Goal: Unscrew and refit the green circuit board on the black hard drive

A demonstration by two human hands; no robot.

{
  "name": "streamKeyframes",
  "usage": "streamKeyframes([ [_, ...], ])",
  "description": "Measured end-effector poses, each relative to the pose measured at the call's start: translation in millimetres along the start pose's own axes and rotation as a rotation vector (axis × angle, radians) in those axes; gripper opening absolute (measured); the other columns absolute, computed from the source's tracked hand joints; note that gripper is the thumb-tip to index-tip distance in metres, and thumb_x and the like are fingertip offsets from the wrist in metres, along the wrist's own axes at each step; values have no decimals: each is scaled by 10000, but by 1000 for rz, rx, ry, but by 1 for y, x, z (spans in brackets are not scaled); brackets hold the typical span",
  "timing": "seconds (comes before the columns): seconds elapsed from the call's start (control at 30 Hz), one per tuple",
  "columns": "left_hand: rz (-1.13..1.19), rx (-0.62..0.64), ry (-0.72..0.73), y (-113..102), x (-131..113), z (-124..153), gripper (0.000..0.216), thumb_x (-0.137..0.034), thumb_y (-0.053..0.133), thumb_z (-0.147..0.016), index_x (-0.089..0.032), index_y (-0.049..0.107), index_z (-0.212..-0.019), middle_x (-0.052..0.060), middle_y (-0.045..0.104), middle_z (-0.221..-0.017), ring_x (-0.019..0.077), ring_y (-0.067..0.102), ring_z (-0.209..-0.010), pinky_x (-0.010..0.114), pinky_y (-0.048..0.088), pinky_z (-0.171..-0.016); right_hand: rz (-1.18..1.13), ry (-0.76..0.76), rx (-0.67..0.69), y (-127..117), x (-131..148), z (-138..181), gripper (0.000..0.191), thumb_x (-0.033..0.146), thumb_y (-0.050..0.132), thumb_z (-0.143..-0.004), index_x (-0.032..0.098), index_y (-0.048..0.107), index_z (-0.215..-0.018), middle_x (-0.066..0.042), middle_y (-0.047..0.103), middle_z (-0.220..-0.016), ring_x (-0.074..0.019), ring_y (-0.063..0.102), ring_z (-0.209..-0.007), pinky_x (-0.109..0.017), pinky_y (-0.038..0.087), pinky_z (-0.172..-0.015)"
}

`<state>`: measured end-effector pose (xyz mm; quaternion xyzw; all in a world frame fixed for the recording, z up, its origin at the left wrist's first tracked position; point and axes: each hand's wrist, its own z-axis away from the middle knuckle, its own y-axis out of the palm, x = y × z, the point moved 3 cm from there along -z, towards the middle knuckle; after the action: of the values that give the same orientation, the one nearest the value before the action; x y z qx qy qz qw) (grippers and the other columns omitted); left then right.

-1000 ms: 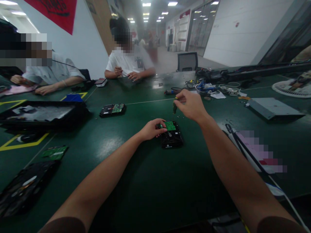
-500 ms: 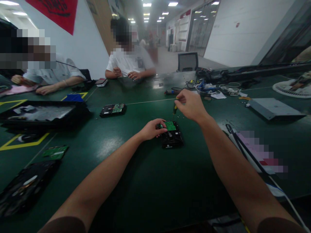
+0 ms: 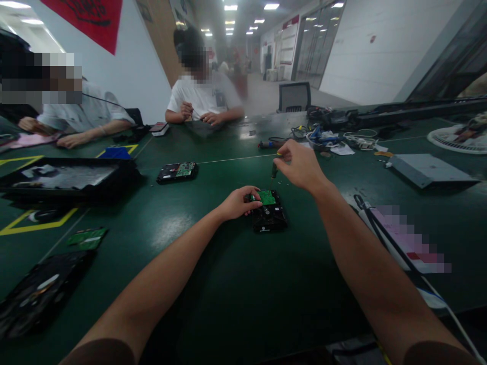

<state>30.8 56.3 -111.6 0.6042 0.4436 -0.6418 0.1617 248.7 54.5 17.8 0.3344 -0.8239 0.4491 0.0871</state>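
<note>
A black hard drive (image 3: 269, 215) with a green circuit board (image 3: 266, 197) on top lies on the dark green table (image 3: 236, 284) in front of me. My left hand (image 3: 239, 202) grips the drive's left edge, fingers curled on it. My right hand (image 3: 300, 165) is closed on a small screwdriver (image 3: 273, 172), held upright with its tip down just above the board's far edge.
A second hard drive (image 3: 177, 172) lies further left, a black tray (image 3: 64, 177) beyond it. A loose green board (image 3: 85, 238) and another black unit (image 3: 38, 294) sit near left. Cables and tools (image 3: 327, 136) and a grey box (image 3: 429, 170) lie right. Two people sit across the table.
My right hand has brought the screwdriver from tilted to upright and lowered its tip toward the circuit board. My left hand has stayed on the drive.
</note>
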Motion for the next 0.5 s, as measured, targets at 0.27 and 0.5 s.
streamKeyframes([
  [0.27, -20, 2, 9, 0, 3, -1, 274, -350, 752, -876, -163, 642, -1042, 147, 500, -1508, 47, 624, -616, 230, 550, -493, -17, -25, 22, 1, 1, 0, 99, 261, 669, -881, 230, 615, -958, -80, 711, -953, -266, 666, -908, -446, 528, -826],
  [0.5, -10, 8, 1, 0, 0, 0, 270, -340, 751, -879, -162, 633, -1044, 147, 494, -1513, 53, 629, -628, 229, 547, -494, -38, 18, 2, -1, 2, 0, 100, 273, 689, -865, 231, 621, -926, -77, 719, -941, -269, 673, -901, -447, 527, -811],
])
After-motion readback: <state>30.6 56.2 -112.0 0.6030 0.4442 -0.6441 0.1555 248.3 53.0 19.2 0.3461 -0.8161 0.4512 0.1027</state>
